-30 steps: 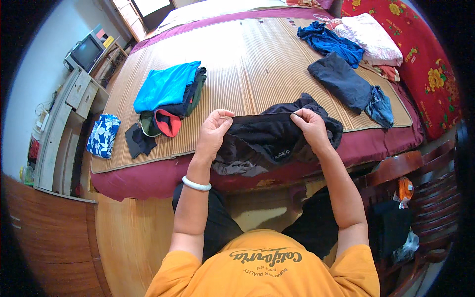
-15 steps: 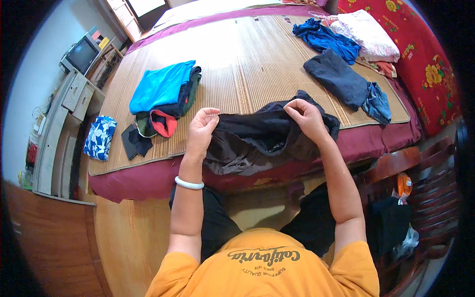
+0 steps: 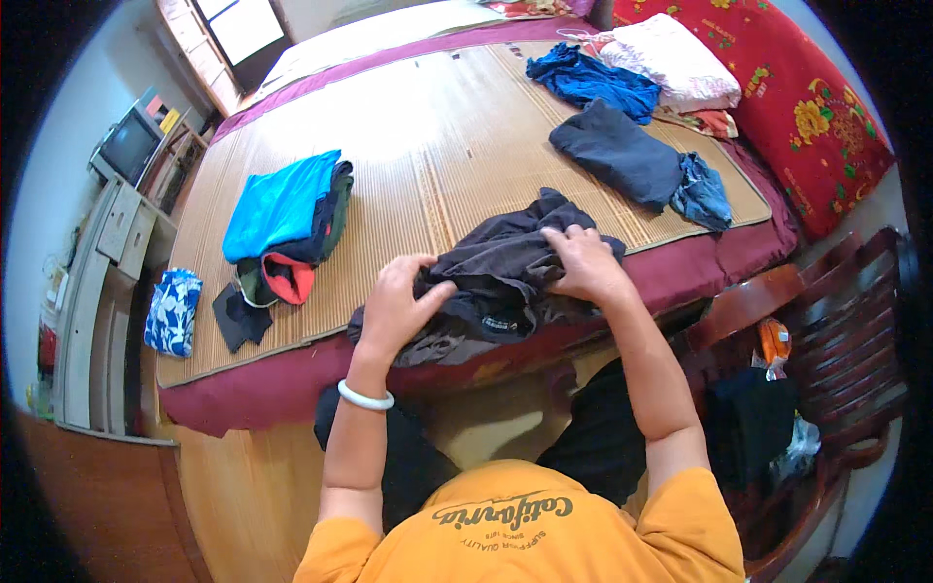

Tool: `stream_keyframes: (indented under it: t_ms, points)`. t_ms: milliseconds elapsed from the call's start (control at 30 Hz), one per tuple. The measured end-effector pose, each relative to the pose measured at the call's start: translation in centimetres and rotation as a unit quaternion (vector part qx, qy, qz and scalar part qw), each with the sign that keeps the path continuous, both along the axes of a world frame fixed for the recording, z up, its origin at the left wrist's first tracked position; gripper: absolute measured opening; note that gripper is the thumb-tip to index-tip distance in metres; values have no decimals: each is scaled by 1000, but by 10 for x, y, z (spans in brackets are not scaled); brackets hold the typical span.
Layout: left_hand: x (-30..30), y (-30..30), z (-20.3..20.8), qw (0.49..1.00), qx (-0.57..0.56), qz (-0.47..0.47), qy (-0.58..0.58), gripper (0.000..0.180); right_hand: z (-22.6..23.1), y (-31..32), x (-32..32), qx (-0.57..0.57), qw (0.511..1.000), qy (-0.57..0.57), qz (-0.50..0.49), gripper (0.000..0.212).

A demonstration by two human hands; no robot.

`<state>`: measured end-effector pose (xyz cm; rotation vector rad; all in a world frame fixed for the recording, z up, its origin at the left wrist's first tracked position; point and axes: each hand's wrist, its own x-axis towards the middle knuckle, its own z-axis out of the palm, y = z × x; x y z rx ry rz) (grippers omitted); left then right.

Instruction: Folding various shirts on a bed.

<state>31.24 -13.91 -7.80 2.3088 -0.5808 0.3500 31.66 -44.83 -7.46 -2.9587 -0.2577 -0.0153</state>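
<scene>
A dark, nearly black garment (image 3: pixel 496 257) lies bunched at the near edge of the bed, its opening toward me with a small label inside. My left hand (image 3: pixel 394 306) rests at the garment's left side, thumb and fingers spread apart. On its right side, my right hand (image 3: pixel 588 267) lies over the cloth with the fingers apart. The garment's lower part hangs over the bed edge, and its folds hide its full shape.
Left on the bed mat (image 3: pixel 379 146) are a folded stack topped by a bright blue garment (image 3: pixel 277 209), a small black cloth (image 3: pixel 241 319) and a blue-and-white patterned bundle (image 3: pixel 174 313). Dark folded clothing (image 3: pixel 617 151) and jeans (image 3: pixel 702 190) lie right. A wooden chair (image 3: pixel 748 306) stands near right.
Both hands have let go of the garment's raised edge and spread their fingers. The cloth has dropped into a bunch, opening toward me. The whole view has shifted slightly.
</scene>
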Motion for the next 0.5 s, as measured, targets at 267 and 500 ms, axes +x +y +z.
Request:
stream_keyframes:
  t_ms: [267, 500]
  points:
    - [-26, -33, 8, 979, 200, -38, 8, 85, -17, 9, 27, 217, 969, -99, 56, 33]
    - [-10, -24, -7, 994, 82, 63, -32, 46, 4, 42, 24, 704, 710, 37, -5, 25]
